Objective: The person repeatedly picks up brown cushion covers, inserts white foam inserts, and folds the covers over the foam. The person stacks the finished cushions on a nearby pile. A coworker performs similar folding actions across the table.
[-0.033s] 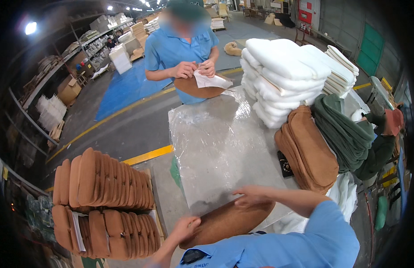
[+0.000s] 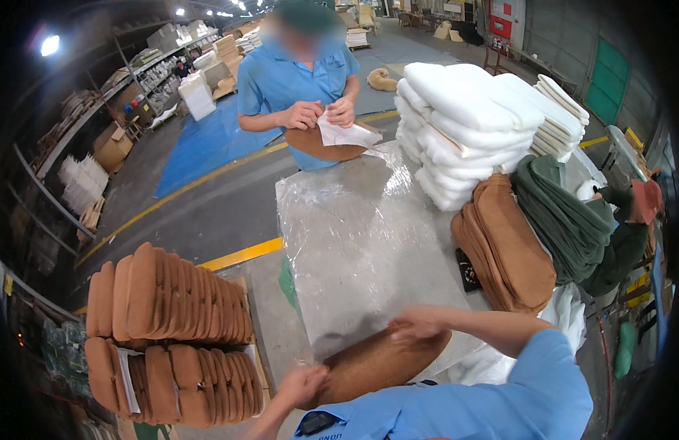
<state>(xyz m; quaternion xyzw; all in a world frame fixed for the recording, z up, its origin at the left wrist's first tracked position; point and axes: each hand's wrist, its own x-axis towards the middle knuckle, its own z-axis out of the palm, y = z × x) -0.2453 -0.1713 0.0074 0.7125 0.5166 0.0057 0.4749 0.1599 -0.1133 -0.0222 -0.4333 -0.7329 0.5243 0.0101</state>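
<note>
A brown, rounded cushion (image 2: 379, 363) lies slanted at the near edge of the plastic-covered table, against my front. My left hand (image 2: 307, 383) is closed on its left end, fingers curled over the edge. My right hand (image 2: 418, 323) is at its far right edge, fingers bent down onto the brown fabric; they are slightly blurred. Across the table, a person in a blue shirt (image 2: 299, 77) pinches at another brown cushion (image 2: 310, 145) with a white sheet (image 2: 343, 134) hanging over it, using both hands.
Clear plastic film covers the table (image 2: 361, 242). At right stand white padding slabs (image 2: 464, 117), folded brown covers (image 2: 504, 246) and dark green covers (image 2: 559, 213). Rows of finished-looking brown cushions (image 2: 178, 301) stand at left. A dog (image 2: 382, 80) lies on the floor beyond.
My right hand has shifted slightly right, and its stretched fingers have bent down onto the cushion's edge. My left hand has curled tighter and moved slightly down.
</note>
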